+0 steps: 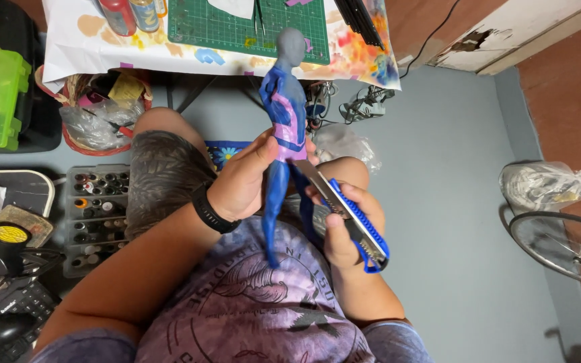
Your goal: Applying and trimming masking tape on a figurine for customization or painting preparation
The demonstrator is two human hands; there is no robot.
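Looking down from the head camera, we see our left hand wrapped around the waist of a blue figure with a grey head, thumb across the front near the hips and the other fingers curled behind it, so it's a closed grip on the figure. The figure stands roughly upright over our lap, head pointing to the far side toward the table, legs hanging down near our shirt.

Our right hand is closed around a blue utility knife, fingers folded over the handle. The metal blade sticks out up and to the left, and its tip sits right at the figure's hip, just below our left thumb. We can't tell if the edge is actually in the plastic or only touching it.

A black watch band sits on our left wrist. At the far side there's a green cutting mat on a paint-splattered table cover. On the left, a tray of small paint bottles sits on the floor beside a basket stuffed with plastic bags. On the right, a wire fan guard pokes into view.
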